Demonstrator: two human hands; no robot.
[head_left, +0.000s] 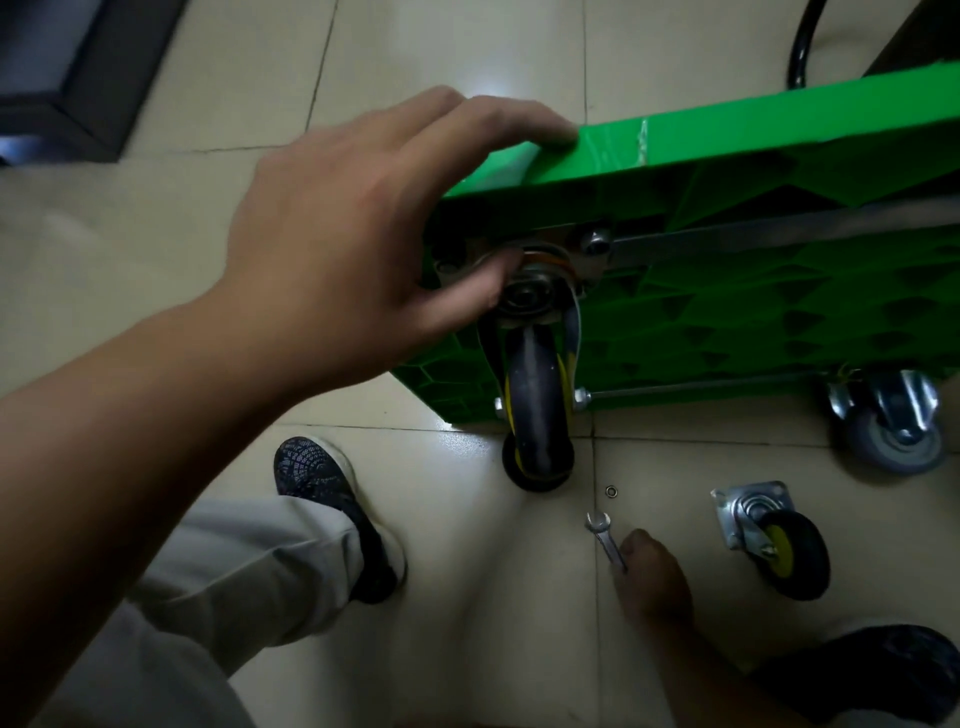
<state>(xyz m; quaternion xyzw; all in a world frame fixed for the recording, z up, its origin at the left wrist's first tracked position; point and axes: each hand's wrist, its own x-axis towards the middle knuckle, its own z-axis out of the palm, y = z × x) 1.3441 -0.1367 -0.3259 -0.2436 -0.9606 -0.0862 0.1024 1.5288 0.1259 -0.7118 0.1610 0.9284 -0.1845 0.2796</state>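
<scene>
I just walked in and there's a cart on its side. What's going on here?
A person is working on the wheels of a green cart, which is tipped on its side on the tiled floor. The left hand holds the cart's edge, thumb against the mount of a black-and-yellow caster. The right hand pinches a wrench down at the floor. A loose caster and a small metal ring lie nearby. A grey caster sits further along the cart.

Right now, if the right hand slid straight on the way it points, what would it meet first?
The right hand points toward the wrench on the floor; its fingertips seem to touch it. Past that lies a small washer, then the black wheel of the green cart.
</scene>
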